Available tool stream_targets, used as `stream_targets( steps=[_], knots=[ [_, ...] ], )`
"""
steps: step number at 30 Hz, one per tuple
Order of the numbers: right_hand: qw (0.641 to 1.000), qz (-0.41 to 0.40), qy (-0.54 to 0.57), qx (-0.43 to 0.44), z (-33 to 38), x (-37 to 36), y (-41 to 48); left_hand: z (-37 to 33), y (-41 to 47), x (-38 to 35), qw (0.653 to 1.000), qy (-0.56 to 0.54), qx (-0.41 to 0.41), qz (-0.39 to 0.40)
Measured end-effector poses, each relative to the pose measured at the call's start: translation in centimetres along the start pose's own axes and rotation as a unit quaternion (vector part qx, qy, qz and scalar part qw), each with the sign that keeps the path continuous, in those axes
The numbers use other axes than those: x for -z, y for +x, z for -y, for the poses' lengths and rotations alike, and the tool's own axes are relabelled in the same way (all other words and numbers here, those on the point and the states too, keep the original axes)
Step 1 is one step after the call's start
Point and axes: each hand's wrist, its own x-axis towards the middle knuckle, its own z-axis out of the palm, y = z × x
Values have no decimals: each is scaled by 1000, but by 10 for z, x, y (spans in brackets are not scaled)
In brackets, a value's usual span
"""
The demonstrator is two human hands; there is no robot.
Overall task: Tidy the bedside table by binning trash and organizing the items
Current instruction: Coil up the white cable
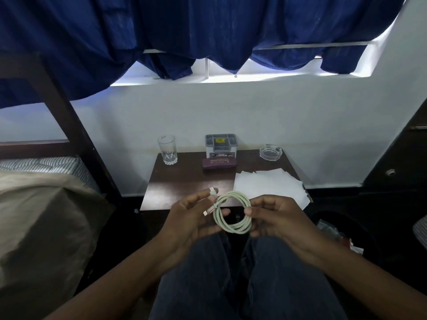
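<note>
A coiled white charging cable point(233, 212) hangs between both hands, just in front of the dark bedside table point(182, 181). My left hand point(191, 218) holds the coil's left side, with the plug ends by its fingers. My right hand point(275, 218) pinches the coil's right side. On the table stand a drinking glass point(167, 149), a grey organiser box point(221, 145), a maroon glasses case point(219, 162), a glass ashtray point(270, 152) and a sheaf of white papers point(270, 185).
A bed with a striped mattress point(46, 165) and dark wooden frame stands at the left. A dark bin point(342, 229) with wrappers in it sits on the floor at the right. Blue curtains hang over the window above. My knees are below the hands.
</note>
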Motion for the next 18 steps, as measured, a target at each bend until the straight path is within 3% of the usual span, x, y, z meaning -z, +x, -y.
stream_targets(
  steps=[10,18],
  knots=[
    [996,-80,3,-32,-5,46,104,-1,121,-24,997,53,54,6],
    [978,-174,-113,11,-35,91,229,15,246,-41,994,36,103,14]
  ],
)
